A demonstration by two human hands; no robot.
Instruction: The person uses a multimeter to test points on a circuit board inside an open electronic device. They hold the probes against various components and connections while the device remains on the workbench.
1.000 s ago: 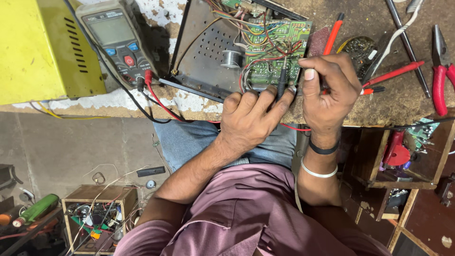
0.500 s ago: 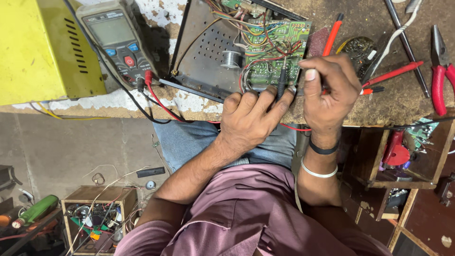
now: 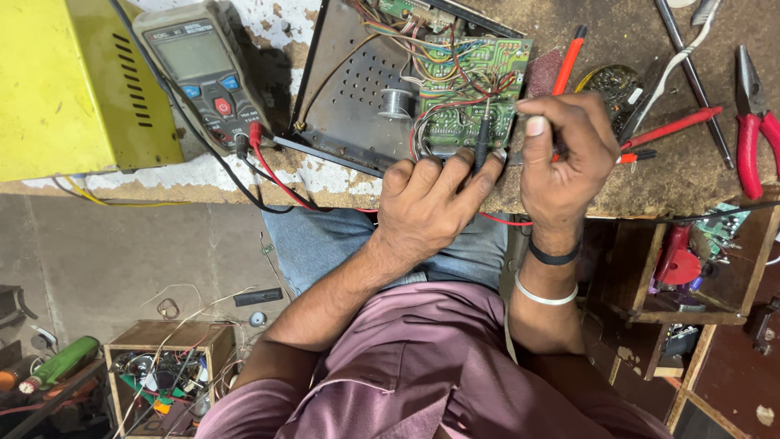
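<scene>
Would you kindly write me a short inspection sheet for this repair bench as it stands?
Surface: worn brown bench top, chipped white front edge.
Job's things: green circuit board in an open metal chassis; black probe on the board.
Clutter: red pliers, red-handled tools, yellow box.
Hands: left hand holds the black probe; right hand pinches a thin tool, fingers closed.
Cables: red and black leads from a multimeter.
Surroundings: wooden box of parts on the floor.
</scene>
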